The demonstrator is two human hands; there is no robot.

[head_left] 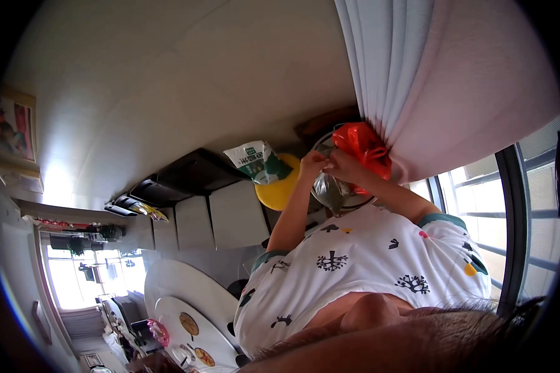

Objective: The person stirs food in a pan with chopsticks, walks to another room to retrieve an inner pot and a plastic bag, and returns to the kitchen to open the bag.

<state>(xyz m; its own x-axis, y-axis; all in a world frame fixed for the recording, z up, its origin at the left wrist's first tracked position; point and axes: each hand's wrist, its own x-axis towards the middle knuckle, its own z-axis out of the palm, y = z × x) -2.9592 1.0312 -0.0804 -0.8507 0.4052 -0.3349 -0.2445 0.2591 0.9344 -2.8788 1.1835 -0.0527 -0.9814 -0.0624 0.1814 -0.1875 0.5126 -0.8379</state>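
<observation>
Both hands meet over a clear plastic bag (331, 191) with dark contents that hangs below the fingers. My left hand (313, 163) is closed, its fingers pinched at the bag's gathered top. Against it, my right hand (342, 165) is also closed on the top of the bag. A red plastic bag (362, 146) lies just beside and behind my right hand. Under the hands is a round glass-like surface with a pale rim (320, 142). Close by my left hand, a green and white printed packet (255, 160) rests on a yellow round object (277, 193).
A pale curtain (389, 56) hangs beside the red bag. Black trays or boxes (193, 174) stand on white cabinets (236, 214). A white round table (190, 280) with plates stands farther off. Windows (479, 199) are at one side.
</observation>
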